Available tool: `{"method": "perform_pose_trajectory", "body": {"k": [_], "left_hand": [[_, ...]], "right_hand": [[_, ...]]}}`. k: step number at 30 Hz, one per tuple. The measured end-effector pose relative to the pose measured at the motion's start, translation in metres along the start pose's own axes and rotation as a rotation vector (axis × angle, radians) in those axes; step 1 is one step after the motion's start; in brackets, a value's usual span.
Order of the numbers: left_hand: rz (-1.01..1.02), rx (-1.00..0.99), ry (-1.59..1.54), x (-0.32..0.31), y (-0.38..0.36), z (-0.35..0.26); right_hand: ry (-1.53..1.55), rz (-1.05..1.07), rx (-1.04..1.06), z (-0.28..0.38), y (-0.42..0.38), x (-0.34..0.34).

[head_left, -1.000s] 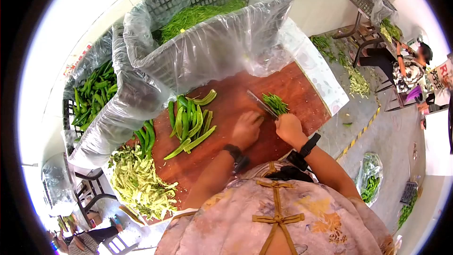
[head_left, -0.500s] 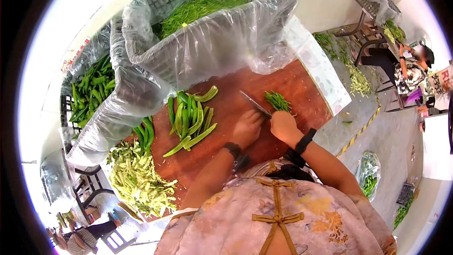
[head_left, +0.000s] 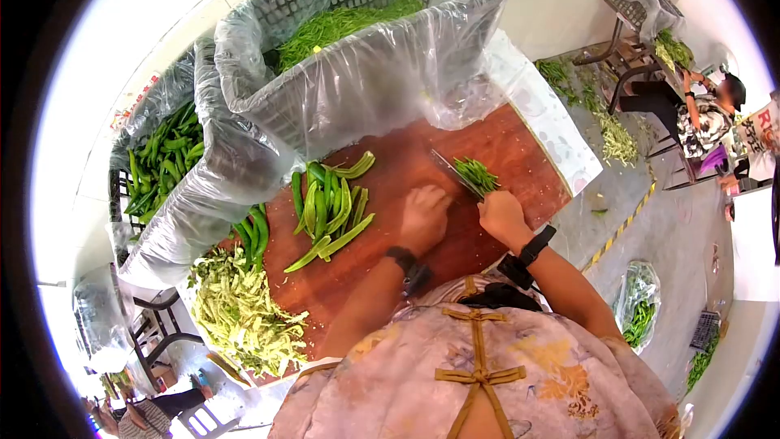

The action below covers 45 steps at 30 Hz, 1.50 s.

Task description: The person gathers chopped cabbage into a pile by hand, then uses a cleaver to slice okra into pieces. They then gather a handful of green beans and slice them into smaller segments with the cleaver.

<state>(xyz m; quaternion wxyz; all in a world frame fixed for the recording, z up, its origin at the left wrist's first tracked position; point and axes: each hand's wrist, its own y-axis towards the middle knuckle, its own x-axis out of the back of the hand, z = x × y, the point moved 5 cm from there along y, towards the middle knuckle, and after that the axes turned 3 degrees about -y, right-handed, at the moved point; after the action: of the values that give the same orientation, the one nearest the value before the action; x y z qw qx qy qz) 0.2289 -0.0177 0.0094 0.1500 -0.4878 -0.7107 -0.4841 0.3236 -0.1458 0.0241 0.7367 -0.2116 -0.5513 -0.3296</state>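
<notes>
My right hand grips the handle of a knife whose blade lies across the red-brown cutting board. Beside the blade sits a small heap of sliced green pepper strips. My left hand rests on the board just left of the knife with its fingers curled; I cannot tell whether anything is under them. To its left lies a pile of halved green peppers. Both wrists wear dark bands.
Two plastic-lined crates stand behind the board: one with green strips, one with whole peppers. Pale pepper cores heap at the board's left end, whole peppers beside them. A seated person works at the far right.
The knife and my right hand shifted slightly left and back right across the frames, working at the sliced strips. My left hand stays beside the blade.
</notes>
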Motion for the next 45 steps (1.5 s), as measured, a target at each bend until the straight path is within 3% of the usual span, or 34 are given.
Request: {"method": "perform_pose_trajectory", "body": {"k": [2, 17, 27, 31, 45], "left_hand": [[-0.106, 0.177, 0.123, 0.007, -0.001, 0.007], [-0.053, 0.116, 0.106, -0.002, -0.003, 0.013], [0.005, 0.112, 0.093, -0.005, -0.006, 0.013], [-0.075, 0.08, 0.117, -0.002, -0.005, 0.01], [-0.04, 0.104, 0.111, -0.003, -0.006, 0.012]], "right_hand": [[0.001, 0.03, 0.007, 0.002, -0.007, 0.001], [-0.02, 0.211, 0.022, 0.019, 0.0, 0.004], [0.071, 0.051, 0.097, 0.031, 0.034, -0.023], [0.042, -0.01, 0.072, 0.021, 0.027, -0.017], [-0.022, 0.102, 0.064, 0.026, 0.003, -0.001]]}}
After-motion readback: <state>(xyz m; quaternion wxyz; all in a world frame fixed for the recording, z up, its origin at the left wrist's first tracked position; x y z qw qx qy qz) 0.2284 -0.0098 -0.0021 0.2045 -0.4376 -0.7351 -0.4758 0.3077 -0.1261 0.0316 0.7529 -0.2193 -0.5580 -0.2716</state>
